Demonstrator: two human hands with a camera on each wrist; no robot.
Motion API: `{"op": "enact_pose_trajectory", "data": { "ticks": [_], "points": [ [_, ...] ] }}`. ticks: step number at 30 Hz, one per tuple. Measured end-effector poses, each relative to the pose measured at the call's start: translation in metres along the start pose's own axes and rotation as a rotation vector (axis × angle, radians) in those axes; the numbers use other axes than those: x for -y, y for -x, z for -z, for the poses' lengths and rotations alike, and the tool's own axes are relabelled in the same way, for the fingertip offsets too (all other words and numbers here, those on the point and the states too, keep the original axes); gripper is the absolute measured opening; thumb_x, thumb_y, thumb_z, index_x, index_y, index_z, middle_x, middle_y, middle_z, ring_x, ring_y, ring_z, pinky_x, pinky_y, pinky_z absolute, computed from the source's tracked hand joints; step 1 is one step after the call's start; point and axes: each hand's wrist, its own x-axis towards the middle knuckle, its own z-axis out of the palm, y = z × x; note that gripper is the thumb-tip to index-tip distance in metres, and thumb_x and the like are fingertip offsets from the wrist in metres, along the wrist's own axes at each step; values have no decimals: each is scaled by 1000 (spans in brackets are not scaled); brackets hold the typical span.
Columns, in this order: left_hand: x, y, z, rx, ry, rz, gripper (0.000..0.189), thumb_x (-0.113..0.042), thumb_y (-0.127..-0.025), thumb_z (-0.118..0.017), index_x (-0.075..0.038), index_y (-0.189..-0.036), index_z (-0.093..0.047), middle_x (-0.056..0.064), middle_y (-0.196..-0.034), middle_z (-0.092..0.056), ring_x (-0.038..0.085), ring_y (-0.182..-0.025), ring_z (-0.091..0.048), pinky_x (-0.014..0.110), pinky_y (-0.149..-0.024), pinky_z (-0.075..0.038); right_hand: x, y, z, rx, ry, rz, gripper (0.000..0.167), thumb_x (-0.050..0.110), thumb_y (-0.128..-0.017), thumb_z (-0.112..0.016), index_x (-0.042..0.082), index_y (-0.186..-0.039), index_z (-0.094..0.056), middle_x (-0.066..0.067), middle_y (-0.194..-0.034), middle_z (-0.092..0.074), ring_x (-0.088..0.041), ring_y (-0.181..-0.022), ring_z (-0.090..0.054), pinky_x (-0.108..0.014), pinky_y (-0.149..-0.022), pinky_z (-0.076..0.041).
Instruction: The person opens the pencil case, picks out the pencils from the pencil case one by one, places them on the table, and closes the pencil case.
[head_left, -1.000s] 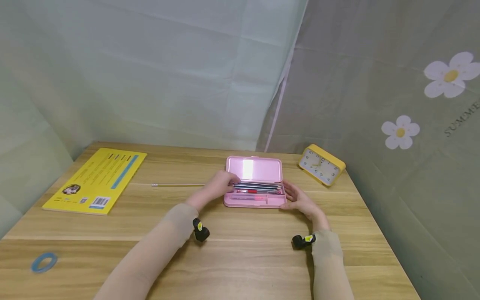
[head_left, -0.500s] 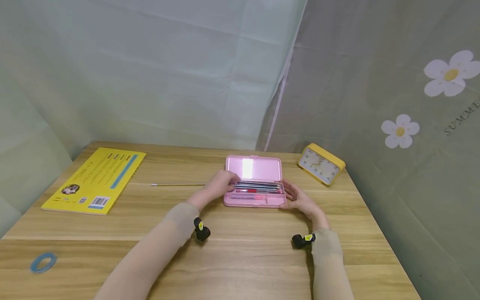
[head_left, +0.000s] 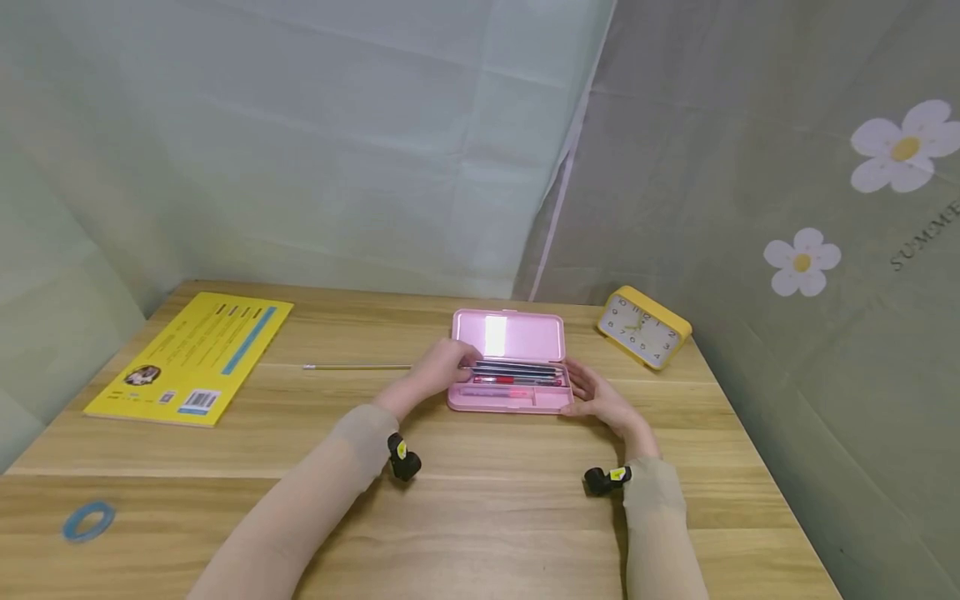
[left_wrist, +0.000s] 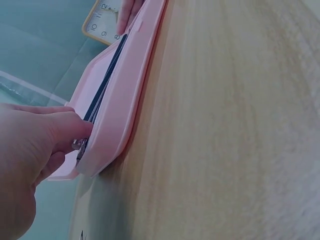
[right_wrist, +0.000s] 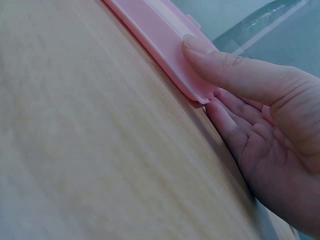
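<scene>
A pink pencil case (head_left: 491, 410) lies open on the table, its lid (head_left: 525, 333) tipped back. Dark pencils (head_left: 517, 370) fill its rear compartment, beside a red pen (head_left: 495, 381). A pinkish clear pen (head_left: 495, 392) lies in the front compartment. At the case's left end, my left hand (head_left: 438, 368) pinches the ends of the dark pencils; its fingertips dip inside the rim in the left wrist view. My right hand (head_left: 600, 398) grips the right end of the case, thumb on the front wall and fingers round the end, as the right wrist view shows.
A thin pencil (head_left: 356, 368) lies left of the case, its right end reaching my left hand. A yellow book (head_left: 195, 358) lies at the left. A blue ring (head_left: 88, 522) is at the front left. A yellow clock (head_left: 643, 329) stands at the back right, near the curtain.
</scene>
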Motion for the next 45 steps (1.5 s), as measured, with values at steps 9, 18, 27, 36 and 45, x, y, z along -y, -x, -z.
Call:
{"op": "enact_pose_trajectory", "data": {
  "ticks": [9,18,27,36,45],
  "points": [
    [-8,1,5,-1,-8,11,27,0,-84,-70,-2,-111,-71,11,-101,-74,24,-96,-68,37,-90,-57,1,0,1,5,-2,1,100,1,-80,-77,3,-156,-12,-20,-163,-14,-38,-148,-20,-43,-119,-24],
    [-15,6,15,-15,-13,-26,28,0,-85,-68,0,-113,-71,12,-101,-73,24,-96,-68,37,-89,-57,1,0,1,8,-1,5,100,1,-80,-77,2,-156,-11,-20,-163,-13,-39,-148,-20,-43,-119,-24],
    [-21,17,31,-96,-25,-143,25,5,-83,-68,3,-108,-71,14,-97,-73,26,-92,-69,35,-85,-58,2,0,0,6,1,-2,100,-1,-80,-76,4,-156,-12,-19,-163,-13,-38,-148,-20,-43,-119,-23],
    [-16,31,60,-197,-78,-207,22,2,-79,-73,3,-100,-72,13,-89,-75,24,-81,-70,37,-78,-59,1,1,1,12,1,13,100,0,-80,-76,3,-156,-12,-20,-163,-13,-39,-148,-19,-45,-119,-23],
    [16,57,80,-243,-54,-229,23,4,-79,-71,5,-102,-72,11,-84,-73,26,-80,-68,44,-77,-57,1,1,1,25,-8,31,100,0,-80,-76,2,-156,-11,-21,-162,-13,-40,-148,-19,-44,-119,-23]
  ]
}}
